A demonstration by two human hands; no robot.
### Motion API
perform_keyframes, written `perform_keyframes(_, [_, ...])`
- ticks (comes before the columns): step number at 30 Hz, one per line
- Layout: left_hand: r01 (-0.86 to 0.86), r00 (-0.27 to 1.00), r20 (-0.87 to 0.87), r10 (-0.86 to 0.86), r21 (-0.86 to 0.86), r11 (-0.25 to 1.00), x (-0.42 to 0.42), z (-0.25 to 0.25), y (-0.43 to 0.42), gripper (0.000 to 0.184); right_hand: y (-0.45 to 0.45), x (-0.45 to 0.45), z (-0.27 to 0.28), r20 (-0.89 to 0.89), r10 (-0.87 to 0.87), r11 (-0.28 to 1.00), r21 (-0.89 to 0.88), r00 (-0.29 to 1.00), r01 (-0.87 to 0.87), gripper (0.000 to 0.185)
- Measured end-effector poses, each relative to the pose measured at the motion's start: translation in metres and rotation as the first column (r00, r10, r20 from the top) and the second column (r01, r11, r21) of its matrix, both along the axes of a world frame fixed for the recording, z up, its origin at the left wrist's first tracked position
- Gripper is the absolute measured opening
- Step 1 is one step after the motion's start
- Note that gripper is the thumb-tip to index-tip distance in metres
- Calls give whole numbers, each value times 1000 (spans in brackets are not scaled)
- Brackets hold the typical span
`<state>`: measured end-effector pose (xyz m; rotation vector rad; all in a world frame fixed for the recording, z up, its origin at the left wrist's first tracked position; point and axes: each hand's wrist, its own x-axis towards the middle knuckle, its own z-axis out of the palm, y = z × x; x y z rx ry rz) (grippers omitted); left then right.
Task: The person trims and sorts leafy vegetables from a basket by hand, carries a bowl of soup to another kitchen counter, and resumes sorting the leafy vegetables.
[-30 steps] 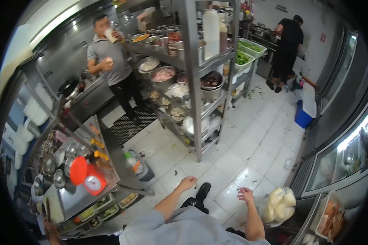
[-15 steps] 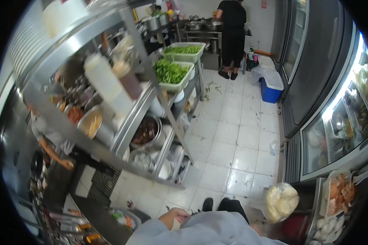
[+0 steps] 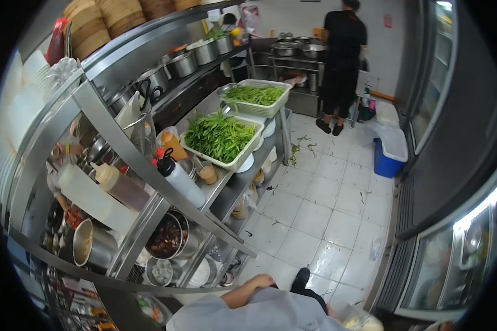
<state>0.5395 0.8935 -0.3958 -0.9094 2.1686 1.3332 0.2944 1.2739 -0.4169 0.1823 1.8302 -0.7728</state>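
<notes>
My left hand (image 3: 261,281) is held in front of my body, below the grey sleeve. Its fingers curl downward and look closed; whatever may be inside is hidden. Only a sliver of my right hand (image 3: 330,310) shows at the bottom edge, low by my side. Right beside it hangs a clear plastic bag (image 3: 362,321) with pale yellow pieces, cut off by the frame. The right fingers are mostly hidden, but the bag stays close to that hand.
A steel shelf rack (image 3: 165,207) on the left holds squeeze bottles (image 3: 121,187), a pot of dark food (image 3: 165,236) and baskets of greens (image 3: 222,138). Glass-door fridges (image 3: 453,259) line the right. A blue box (image 3: 389,157) and a person (image 3: 343,60) are farther along the tiled floor.
My view has moved forward and turned left. The greens and rack look nearer, and the right-hand counter has left the view. The bag has shifted lower, closer to my body.
</notes>
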Motion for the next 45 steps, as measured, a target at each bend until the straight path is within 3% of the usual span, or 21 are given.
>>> perform_keyframes(1, [-113, 991, -70, 116, 57, 992, -17, 4, -17, 39, -19, -36, -13, 5, -87, 993, -81, 996, 87, 49])
perform_keyframes(2, [-167, 984, -51, 169, 26, 986, -36, 21, -31, 39, -36, -77, -49, 99, -318, 910, -248, 943, 333, 51])
perform_keyframes(3, [-218, 975, -35, 218, -6, 976, -58, 54, -47, 38, -76, -115, -15, 28, -337, 916, -223, 941, 335, 51])
perform_keyframes(5, [-341, 920, -235, 314, -83, 936, -91, 111, -72, 39, -155, -193, 29, -67, -303, 904, -335, 951, 265, 65])
perform_keyframes(7, [-418, 852, -335, 402, 27, 908, -121, 174, -104, 40, -228, -248, 74, -173, -241, 874, -467, 955, 136, 56])
perform_keyframes(9, [-409, 769, -486, 415, 124, 904, -145, 240, -136, 37, -289, -281, 115, -295, -166, 879, -476, 941, 6, 43])
perform_keyframes(13, [-262, 744, -665, 60, -208, 942, -195, 342, -234, 41, -370, -325, 127, -342, -17, 892, -430, 940, -140, 36])
perform_keyframes(15, [-346, 675, -729, -114, -449, 824, -219, 383, -298, 40, -383, -332, 113, -358, 84, 922, -325, 930, -209, 32])
perform_keyframes(18, [-469, 512, -850, -124, -398, 789, -251, 463, -384, 33, -377, -337, 91, -319, 275, 911, -214, 907, -352, 22])
perform_keyframes(20, [-537, 564, -824, -53, -415, 734, -265, 492, -434, 33, -353, -327, 69, -304, 124, 938, -273, 944, -211, 23])
perform_keyframes(21, [-547, 574, -818, -21, -403, 734, -273, 496, -460, 32, -342, -319, 64, -337, 125, 964, -180, 933, -194, 23])
perform_keyframes(25, [-579, 671, -733, 115, -421, 698, -305, 483, -563, 31, -319, -308, 64, -118, 104, 993, -46, 987, -110, 25])
perform_keyframes(28, [-613, 713, -660, 239, -420, 669, -334, 465, -622, 29, -337, -340, 59, -97, 99, 995, 7, 990, -99, 24])
perform_keyframes(32, [-605, 758, -597, 262, -496, 623, -394, 425, -698, 25, -371, -407, 49, -74, 99, 994, 45, 992, -96, 24])
perform_keyframes(33, [-582, 790, -545, 280, -522, 624, -409, 416, -717, 33, -382, -426, 46, -70, 101, 994, 44, 992, -98, 23])
perform_keyframes(36, [-546, 831, -511, 220, -824, 151, -441, 364, -757, 42, -431, -480, 36, -66, 122, 993, -2, 990, -122, 23])
perform_keyframes(37, [-515, 837, -447, 317, -838, 181, -446, 358, -765, 53, -452, -500, 33, -78, 133, 990, -28, 988, -135, 23])
perform_keyframes(40, [-404, 870, -176, 460, -789, 463, -446, 364, -793, 55, -520, -578, 23, -147, 136, 971, -179, 980, -161, 23])
perform_keyframes(43, [-622, 767, -399, 503, -656, 428, -428, 387, -805, 39, -588, -693, 5, -272, 98, 863, -455, 957, -218, 22])
perform_keyframes(44, [-684, 720, -477, 504, -609, 401, -417, 394, -812, 35, -636, -710, 39, -493, 113, 914, -288, 863, -285, 18])
perform_keyframes(45, [-721, 689, -515, 510, -564, 404, -406, 403, -816, 32, -676, -736, 51, -669, 189, 845, -262, 719, -466, 20])
